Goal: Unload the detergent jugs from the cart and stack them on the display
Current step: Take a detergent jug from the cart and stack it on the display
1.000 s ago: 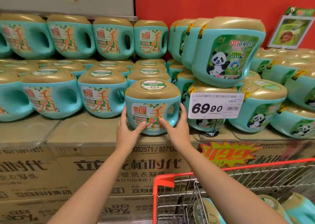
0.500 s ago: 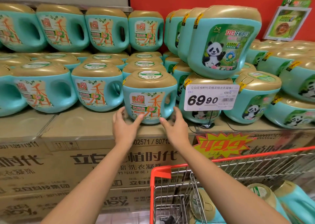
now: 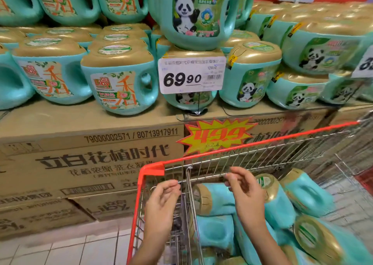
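A teal detergent jug with a gold cap (image 3: 119, 83) stands alone at the front edge of the cardboard-box display (image 3: 90, 143), with no hand on it. Rows of matching jugs (image 3: 48, 77) fill the display behind and beside it. Several more teal jugs (image 3: 280, 202) lie on their sides in the red-rimmed wire cart (image 3: 252, 145) at lower right. My left hand (image 3: 163, 200) and my right hand (image 3: 246, 192) hover over the cart's near end, fingers loosely curled and apart, holding nothing. My right hand is just above a lying jug.
A white price card reading 69.90 (image 3: 191, 74) stands on a clip in front of the panda-label jugs (image 3: 250, 77). A yellow starburst tag (image 3: 218, 135) sticks to the box front. White floor tiles (image 3: 66, 250) show at lower left.
Both hands have let go of the front jug on the display and dropped back down over the cart. My view has tilted down toward the cart.
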A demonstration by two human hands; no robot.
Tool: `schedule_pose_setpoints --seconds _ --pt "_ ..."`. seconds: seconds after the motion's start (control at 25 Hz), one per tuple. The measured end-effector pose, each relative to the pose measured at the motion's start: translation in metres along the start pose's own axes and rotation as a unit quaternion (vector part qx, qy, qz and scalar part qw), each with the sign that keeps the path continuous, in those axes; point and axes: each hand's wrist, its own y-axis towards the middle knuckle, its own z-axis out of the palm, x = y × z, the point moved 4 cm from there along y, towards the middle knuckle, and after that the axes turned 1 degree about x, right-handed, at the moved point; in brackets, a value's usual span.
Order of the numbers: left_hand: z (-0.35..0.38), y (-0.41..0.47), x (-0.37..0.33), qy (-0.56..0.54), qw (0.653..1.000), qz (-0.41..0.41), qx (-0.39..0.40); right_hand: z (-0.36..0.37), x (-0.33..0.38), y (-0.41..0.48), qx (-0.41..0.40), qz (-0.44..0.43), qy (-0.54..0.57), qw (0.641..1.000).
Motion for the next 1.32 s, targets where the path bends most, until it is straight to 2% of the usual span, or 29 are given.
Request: schedule_pose_setpoints --seconds 0.16,0.36,0.48,0.6,0.72,0.96,1.08,1.24,1.32 --pt "0.072 -0.033 0.040 -0.002 0.998 -0.059 0.001 -0.106 -0.059 0.018 -0.053 0.069 -0.052 0.995" --pt "0.165 -0.041 0.086 0.040 0.990 -0.136 0.010 -0.205 -0.116 0.057 -0.058 0.129 -0.123 0.982" --pt "0.206 -0.034 0.118 0.074 0.978 -0.192 0.033 -0.234 -0.146 0.080 -0.036 0.162 -0.182 0.969" --pt "0.242 -0.019 0.149 0.133 0.960 -0.240 0.062 -0.245 -0.181 0.103 0.002 0.203 -0.211 0.956" --pt "0.278 0.005 0.176 0.158 0.948 -0.263 0.083 -0.240 -0.212 0.118 0.094 0.218 -0.250 0.939" --pt "0.325 0.044 0.222 0.171 0.941 -0.264 0.122 -0.229 -0.273 0.123 0.221 0.243 -0.268 0.906" --pt "0.334 0.052 0.226 0.217 0.934 -0.262 0.107 -0.219 -0.286 0.125 0.232 0.241 -0.289 0.897" --pt "0.333 0.049 0.219 0.336 0.914 -0.214 0.075 -0.220 -0.283 0.121 0.213 0.220 -0.339 0.889" --pt "0.328 0.045 0.211 0.345 0.912 -0.216 0.053 -0.222 -0.276 0.117 0.203 0.216 -0.334 0.895"
